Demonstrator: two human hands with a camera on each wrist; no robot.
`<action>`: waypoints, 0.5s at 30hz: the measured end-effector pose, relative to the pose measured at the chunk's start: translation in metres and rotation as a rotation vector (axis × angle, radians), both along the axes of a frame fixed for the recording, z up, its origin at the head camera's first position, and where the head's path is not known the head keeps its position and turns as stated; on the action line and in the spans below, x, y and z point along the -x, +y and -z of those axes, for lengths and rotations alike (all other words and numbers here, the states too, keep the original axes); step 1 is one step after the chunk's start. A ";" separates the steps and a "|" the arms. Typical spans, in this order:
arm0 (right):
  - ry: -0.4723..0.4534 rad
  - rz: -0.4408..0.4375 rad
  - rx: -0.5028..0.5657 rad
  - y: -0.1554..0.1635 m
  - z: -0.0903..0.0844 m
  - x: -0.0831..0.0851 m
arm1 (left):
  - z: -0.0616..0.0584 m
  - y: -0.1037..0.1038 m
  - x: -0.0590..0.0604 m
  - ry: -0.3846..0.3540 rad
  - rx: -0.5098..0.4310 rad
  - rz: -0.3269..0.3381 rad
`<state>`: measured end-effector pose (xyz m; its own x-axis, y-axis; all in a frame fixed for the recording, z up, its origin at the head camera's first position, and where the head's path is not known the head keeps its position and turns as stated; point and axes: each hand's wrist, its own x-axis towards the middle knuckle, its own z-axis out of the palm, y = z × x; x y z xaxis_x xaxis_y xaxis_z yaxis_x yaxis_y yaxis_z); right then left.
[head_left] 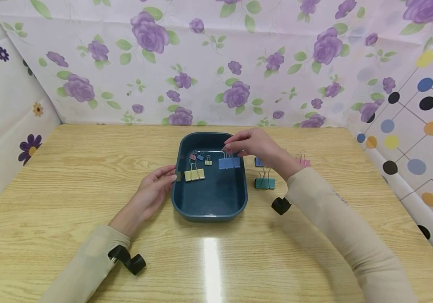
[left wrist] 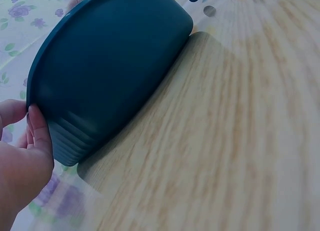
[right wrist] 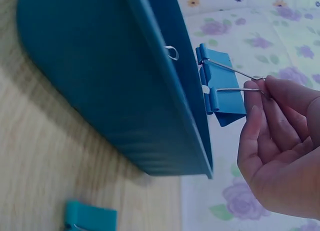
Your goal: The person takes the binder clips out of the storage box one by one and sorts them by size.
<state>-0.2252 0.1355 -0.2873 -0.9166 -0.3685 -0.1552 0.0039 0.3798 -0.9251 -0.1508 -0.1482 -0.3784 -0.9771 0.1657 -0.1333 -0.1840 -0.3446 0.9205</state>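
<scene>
Near side: black wrist mount (head_left: 137,264) on the left sleeve (head_left: 87,261), second black mount (head_left: 281,205) at the right cuff. Bare wood bench (head_left: 209,248) between the arms.

Left hand (head_left: 156,187): thumb and fingers nearly closed, pinching the left rim of the dark teal bin (head_left: 209,216). Bin sits mid-bench.

Outside the bin, right side: teal clip (head_left: 265,183) on the bench.

In the bin, left half: big yellow clip (head_left: 194,174), handles up. Small yellow clip (head_left: 208,162) behind it, then small blue clip (head_left: 200,157) and small pink clip (head_left: 193,156) close together.

Right hand (head_left: 256,145): fingertips together, pinching the wire handles of a big blue clip (head_left: 229,163), held over the bin's right side, above rim level.

Beyond the teal clip: another blue clip (head_left: 259,162), partly hidden by the hand, and pink clip (head_left: 305,163).

Far end: purple-flower cloth (head_left: 209,75).
</scene>
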 end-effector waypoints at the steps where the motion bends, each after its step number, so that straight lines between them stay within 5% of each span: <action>1: 0.009 0.009 -0.004 0.003 -0.002 0.000 | 0.000 0.000 0.000 0.000 -0.001 0.000; 15: 0.045 0.091 -0.026 0.038 -0.008 0.001 | 0.000 0.000 0.000 -0.003 -0.006 0.003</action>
<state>-0.2267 0.1740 -0.2792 -0.9524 -0.2793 -0.1219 -0.0014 0.4040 -0.9148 -0.1511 -0.1485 -0.3781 -0.9762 0.1694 -0.1354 -0.1880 -0.3498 0.9178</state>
